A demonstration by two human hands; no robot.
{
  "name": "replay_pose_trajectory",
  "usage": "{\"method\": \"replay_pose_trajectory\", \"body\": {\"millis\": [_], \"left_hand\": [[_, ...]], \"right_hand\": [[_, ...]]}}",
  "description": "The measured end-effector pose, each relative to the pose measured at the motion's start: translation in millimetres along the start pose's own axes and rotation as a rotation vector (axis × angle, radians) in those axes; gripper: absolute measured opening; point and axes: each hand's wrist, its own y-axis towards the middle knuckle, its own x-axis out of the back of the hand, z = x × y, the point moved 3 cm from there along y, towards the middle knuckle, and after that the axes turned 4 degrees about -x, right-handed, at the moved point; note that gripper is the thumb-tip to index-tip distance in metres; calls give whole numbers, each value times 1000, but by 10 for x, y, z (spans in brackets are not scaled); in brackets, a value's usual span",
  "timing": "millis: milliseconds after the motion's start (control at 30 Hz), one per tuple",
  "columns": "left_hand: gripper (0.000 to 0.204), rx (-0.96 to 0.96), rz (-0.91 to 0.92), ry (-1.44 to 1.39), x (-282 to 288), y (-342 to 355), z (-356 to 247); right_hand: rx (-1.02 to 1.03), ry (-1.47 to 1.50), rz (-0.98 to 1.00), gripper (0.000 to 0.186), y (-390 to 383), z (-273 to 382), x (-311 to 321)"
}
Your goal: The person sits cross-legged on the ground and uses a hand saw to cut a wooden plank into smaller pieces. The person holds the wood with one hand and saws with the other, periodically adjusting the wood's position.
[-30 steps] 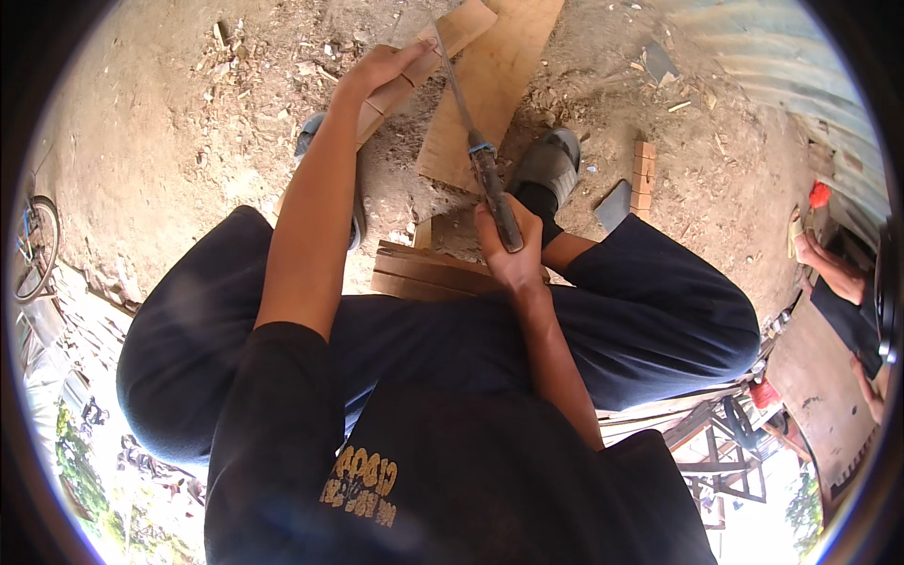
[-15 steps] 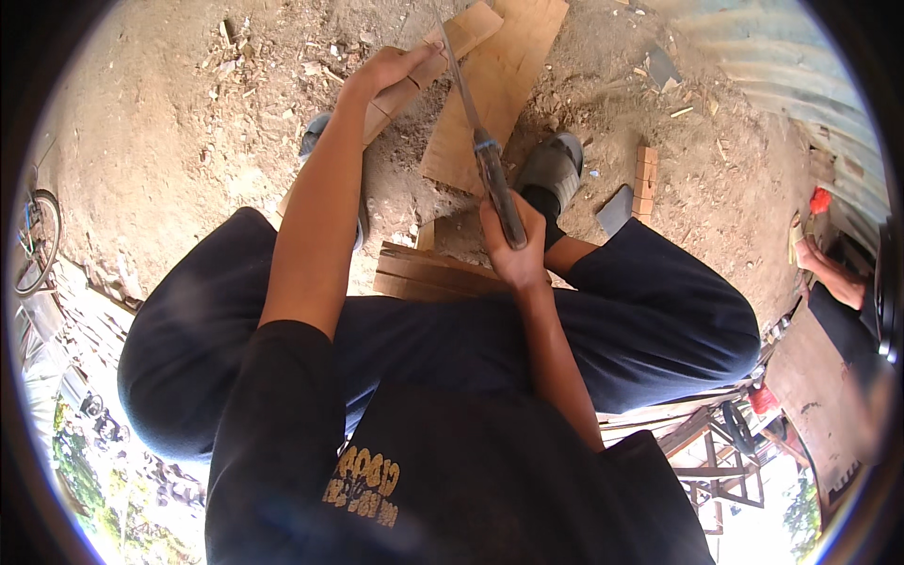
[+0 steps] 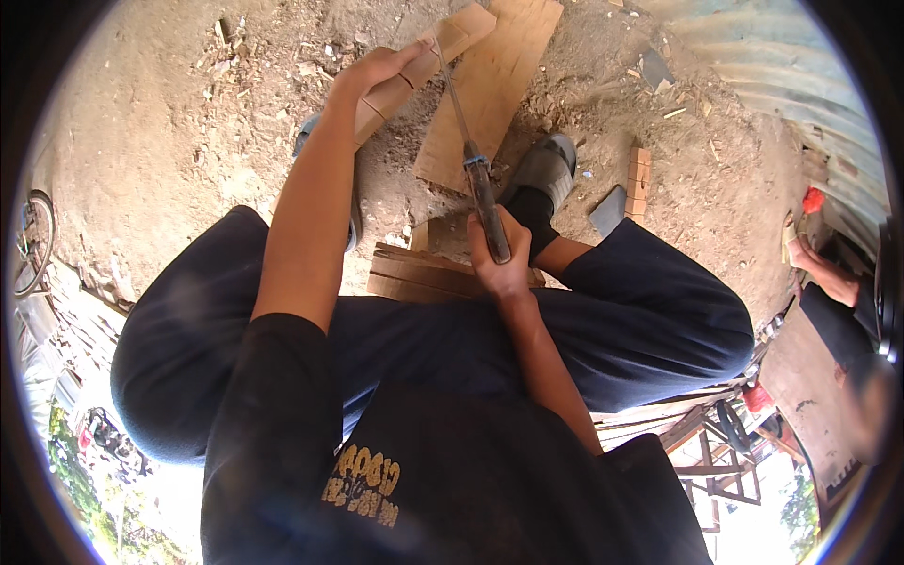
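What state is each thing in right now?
Left hand: closed on the wood strip.
Right hand: closed around the saw.
Saw: held by its handle, blade across the wood strip.
Wood strip: held, dark cut mark beside left hand.
Wide board: lying unheld.
Small brown wood: lying unheld; one piece or several, unclear.

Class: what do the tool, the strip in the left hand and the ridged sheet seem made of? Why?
Tool: blade probably steel, thin, grey; handle dark, material unclear.
Strip: apparently bare wood, pale brown and matte.
Ridged sheet: likely weathered metal, corrugated and patchily coloured.
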Motion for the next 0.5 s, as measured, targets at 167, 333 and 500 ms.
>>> {"method": "replay_pose_trajectory", "body": {"millis": [167, 333, 500], "left_hand": [[106, -4, 105, -154, -23, -29, 18], [104, -19, 61, -102, -25, -43, -16], [102, 3, 162, -197, 43, -134, -125]], "right_hand": [[80, 1, -33, 13, 1, 145, -12], [-24, -23, -9, 16, -248, 199, 71], [-39, -41, -18, 15, -406, 250, 128]]}}
